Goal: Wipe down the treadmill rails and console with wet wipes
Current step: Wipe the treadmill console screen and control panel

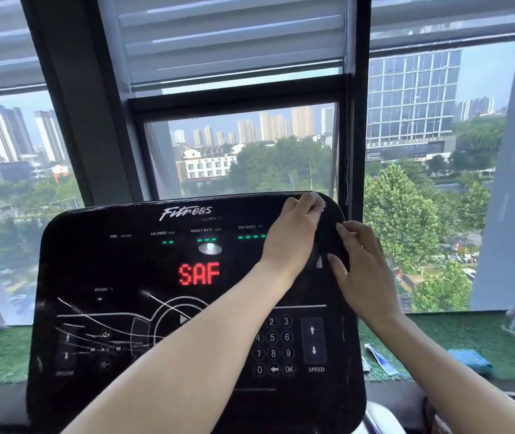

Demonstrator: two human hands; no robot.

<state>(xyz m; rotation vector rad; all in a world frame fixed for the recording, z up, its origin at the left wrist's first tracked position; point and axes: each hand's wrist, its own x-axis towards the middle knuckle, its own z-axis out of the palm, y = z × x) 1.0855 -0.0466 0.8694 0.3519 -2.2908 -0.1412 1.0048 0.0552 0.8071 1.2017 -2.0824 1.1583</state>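
Observation:
The black treadmill console (143,308) fills the lower middle of the view, showing red "SAF" letters and a number keypad. My left hand (293,236) reaches across to the console's top right corner. Its curled fingers pinch the pale edge of a thin wet wipe (321,204). The rest of the wipe looks dark and translucent where it lies over the corner. My right hand (364,267) is just right of it, fingers spread and fairly straight, touching the console's right edge beside the wipe. No treadmill rails are in view.
Behind the console a sill covered in green turf (437,336) carries a wipe packet (378,358), a folded blue cloth (472,360) and a clear bottle (514,321). Dark window posts (354,120) stand close behind the console's top edge.

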